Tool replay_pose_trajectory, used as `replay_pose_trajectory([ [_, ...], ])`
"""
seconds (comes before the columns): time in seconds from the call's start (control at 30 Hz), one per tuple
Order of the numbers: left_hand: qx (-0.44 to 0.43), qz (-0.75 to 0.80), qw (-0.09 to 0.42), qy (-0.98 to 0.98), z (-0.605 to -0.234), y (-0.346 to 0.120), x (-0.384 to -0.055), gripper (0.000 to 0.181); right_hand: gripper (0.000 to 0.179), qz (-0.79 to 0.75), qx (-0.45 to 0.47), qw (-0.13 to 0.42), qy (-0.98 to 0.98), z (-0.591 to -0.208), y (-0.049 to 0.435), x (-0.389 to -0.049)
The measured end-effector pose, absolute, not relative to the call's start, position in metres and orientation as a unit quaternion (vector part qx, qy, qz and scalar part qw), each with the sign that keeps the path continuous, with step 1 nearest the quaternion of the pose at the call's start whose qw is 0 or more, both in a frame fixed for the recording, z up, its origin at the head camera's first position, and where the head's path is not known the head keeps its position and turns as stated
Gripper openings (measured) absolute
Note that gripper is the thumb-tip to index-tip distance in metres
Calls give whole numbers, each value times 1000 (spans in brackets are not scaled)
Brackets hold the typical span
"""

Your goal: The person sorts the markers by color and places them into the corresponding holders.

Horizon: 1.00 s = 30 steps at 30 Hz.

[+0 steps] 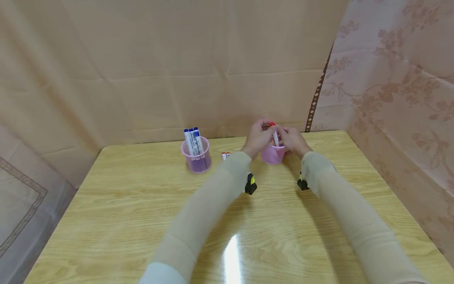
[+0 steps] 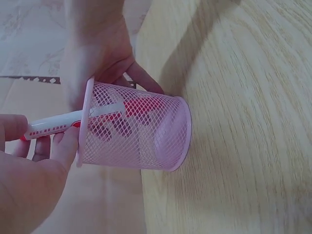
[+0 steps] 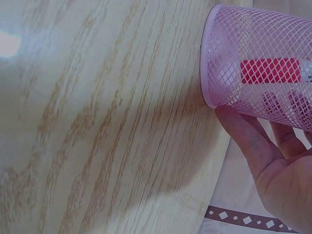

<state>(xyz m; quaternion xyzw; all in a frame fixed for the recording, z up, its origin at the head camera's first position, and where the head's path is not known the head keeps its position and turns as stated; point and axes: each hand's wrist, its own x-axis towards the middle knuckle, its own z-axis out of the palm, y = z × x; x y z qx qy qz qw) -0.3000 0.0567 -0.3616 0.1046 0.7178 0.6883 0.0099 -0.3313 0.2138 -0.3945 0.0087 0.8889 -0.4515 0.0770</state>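
My left hand (image 1: 258, 139) pinches a white marker (image 2: 53, 124) by its upper end. The marker's red cap (image 3: 270, 71) points down inside a pink mesh pen cup (image 2: 134, 129), seen through the mesh above the cup's floor. Upright on the table near the back edge, the cup is steadied by my right hand (image 1: 294, 142), whose fingers reach round its side. In the right wrist view, one fingertip (image 3: 226, 114) touches the mesh right beside the base.
A second pink cup (image 1: 199, 165) stands to the left, holding several blue-capped markers (image 1: 192, 142). Between the cups lie red-tipped markers (image 1: 224, 156), partly hidden by the left sleeve. A beige curtain (image 1: 159, 71) hangs behind the wooden table (image 1: 134, 197).
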Motion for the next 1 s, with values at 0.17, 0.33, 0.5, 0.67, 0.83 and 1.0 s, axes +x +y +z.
replay_pose_trajectory([
  [0.17, 199, 600, -15, 775, -364, 59, -301, 25, 54, -454, 6, 62, 889, -394, 216, -331],
  [0.33, 240, 574, -18, 782, -367, 60, -300, 27, 49, -471, 10, 72, 879, -394, 218, -333],
  [0.5, 234, 559, -28, 795, -365, 61, -299, 25, 50, -470, 9, 75, 880, -395, 218, -334],
  [0.67, 205, 552, -26, 808, -362, 62, -299, 25, 55, -454, 7, 75, 888, -396, 218, -334],
  [0.83, 160, 539, -20, 827, -359, 66, -299, 27, 59, -449, 3, 73, 890, -396, 219, -334],
  [1.0, 126, 532, -24, 837, -358, 70, -299, 26, 65, -454, 1, 69, 888, -398, 219, -335],
])
